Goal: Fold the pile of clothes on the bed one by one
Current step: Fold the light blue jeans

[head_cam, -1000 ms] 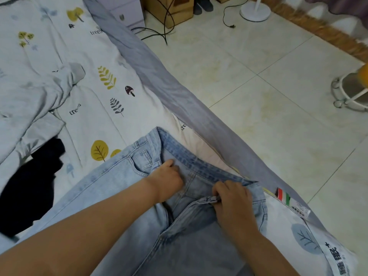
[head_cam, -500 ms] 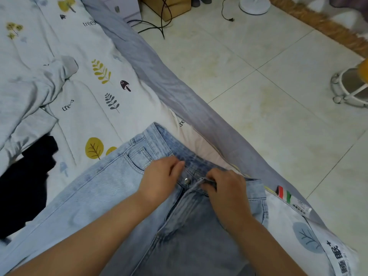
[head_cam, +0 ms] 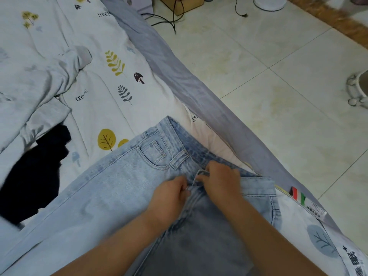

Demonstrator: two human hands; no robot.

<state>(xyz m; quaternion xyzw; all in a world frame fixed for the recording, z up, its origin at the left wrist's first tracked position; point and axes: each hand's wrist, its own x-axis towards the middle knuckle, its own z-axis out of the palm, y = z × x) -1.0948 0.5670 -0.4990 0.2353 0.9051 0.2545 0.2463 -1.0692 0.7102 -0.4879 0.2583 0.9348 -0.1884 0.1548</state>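
Head view, the only one there was: the light blue jeans (head_cam: 111, 188) lay front-up near the edge of the bed (head_cam: 111, 108), waistband toward the floor side. The left hand (head_cam: 169, 198) had slid down from the waistband, where it was a second earlier, to the top of the fly, and its curled fingers pinched the denim there. The right hand (head_cam: 221, 182) stayed on the opposite flap, fingers curled round the waistband tab. The metal button that showed between the hands half a second before was no longer visible, so I judged they were closing the fly, though I could not tell whether it was fastened. That read as tidying the jeans flat before the first fold. A grey garment (head_cam: 33, 84) and a dark garment (head_cam: 33, 172) waited unfolded farther up the bed.
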